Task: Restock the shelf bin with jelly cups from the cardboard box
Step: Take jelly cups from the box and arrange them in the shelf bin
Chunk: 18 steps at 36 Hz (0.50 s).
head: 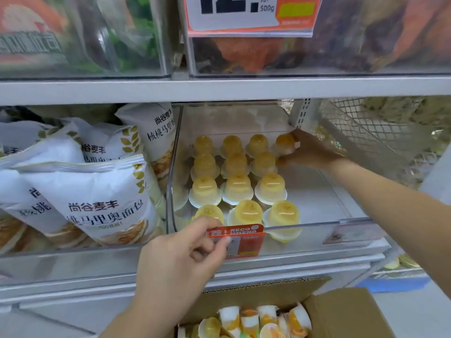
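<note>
Nearest, box (341, 311) of spare cups, low at the shelf's foot. Left hand (180, 254) curled shut on the bin (305, 224) front edge (steadying it). Right hand (307, 150), fingers (286, 158) pinched around a cup (285, 142) at the back-right corner. Best lowered dome-up, lid flat, long axis vertical, square with its row.

White bread bags (97, 198) with gold wheat print piled in clear bin left. Orange-white price card (251, 14) on upper shelf bin front. Wire mesh basket (366, 132) at right. Dark-red packaged goods (256, 52) behind upper clear bins.
</note>
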Each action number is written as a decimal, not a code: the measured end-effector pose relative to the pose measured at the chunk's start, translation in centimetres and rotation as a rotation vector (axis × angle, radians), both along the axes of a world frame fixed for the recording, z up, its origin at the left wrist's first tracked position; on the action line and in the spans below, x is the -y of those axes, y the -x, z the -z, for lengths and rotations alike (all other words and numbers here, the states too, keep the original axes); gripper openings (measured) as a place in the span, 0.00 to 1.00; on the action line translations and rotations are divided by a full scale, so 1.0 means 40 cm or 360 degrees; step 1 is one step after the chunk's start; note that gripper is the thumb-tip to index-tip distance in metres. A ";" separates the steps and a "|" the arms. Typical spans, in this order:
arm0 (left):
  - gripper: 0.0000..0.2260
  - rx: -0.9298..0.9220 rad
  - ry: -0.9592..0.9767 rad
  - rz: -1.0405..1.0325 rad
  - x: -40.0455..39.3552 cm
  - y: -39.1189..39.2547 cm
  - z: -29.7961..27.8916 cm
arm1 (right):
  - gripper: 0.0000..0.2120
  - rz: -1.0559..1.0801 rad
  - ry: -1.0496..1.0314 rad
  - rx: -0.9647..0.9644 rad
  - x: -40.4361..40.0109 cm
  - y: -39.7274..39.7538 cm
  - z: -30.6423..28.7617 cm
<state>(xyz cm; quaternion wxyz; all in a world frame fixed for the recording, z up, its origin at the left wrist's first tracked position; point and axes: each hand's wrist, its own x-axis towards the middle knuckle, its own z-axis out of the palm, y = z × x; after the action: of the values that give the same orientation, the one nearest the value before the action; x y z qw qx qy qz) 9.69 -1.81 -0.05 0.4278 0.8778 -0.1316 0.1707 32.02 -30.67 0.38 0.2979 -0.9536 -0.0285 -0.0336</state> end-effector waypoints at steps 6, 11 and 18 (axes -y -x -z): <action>0.12 0.0007 -0.0039 0.0007 0.000 0.001 -0.006 | 0.29 -0.0023 -0.0178 0.0013 0.006 0.010 0.001; 0.11 0.0019 -0.0053 0.0011 -0.001 0.000 -0.005 | 0.25 -0.0027 -0.0230 0.0039 0.000 0.012 0.008; 0.12 0.0021 -0.0069 0.0026 -0.002 0.001 -0.006 | 0.31 -0.0035 -0.0295 0.0011 0.002 0.002 0.016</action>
<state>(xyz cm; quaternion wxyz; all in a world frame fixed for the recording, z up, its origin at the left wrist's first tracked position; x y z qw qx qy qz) 9.63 -1.71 0.20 0.4093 0.8846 -0.1453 0.1700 31.93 -30.74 -0.26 0.3852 -0.9214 -0.0367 -0.0360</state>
